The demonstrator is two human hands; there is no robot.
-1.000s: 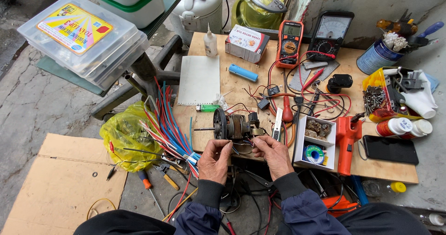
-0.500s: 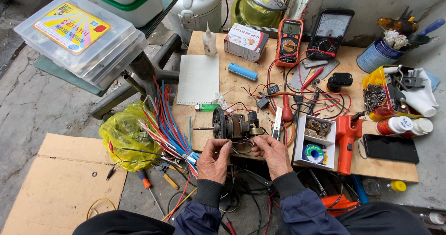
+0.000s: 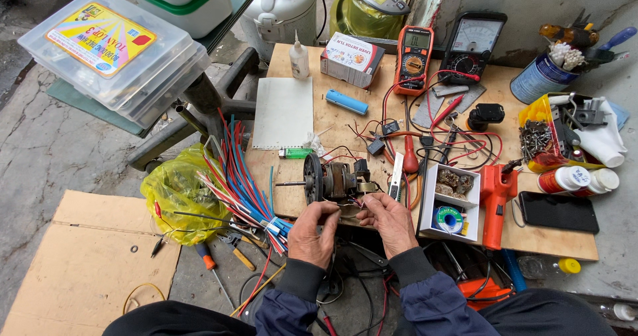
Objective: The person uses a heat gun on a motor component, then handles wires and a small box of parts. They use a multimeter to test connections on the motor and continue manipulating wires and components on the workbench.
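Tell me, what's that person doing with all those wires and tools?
A person sits at a wooden board covered with tools. Both hands are at a small electric motor lying near the board's front edge. The left hand and the right hand pinch thin wires coming out of the motor. A bundle of red and blue wires lies to the left, and two meters, one orange and one black, sit at the back.

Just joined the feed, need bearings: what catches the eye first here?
Both hands, left hand and right hand, pinch thin wires at a small electric motor on the wooden board's near edge. Left of it fans a bundle of coloured wires; an orange multimeter lies at the back.
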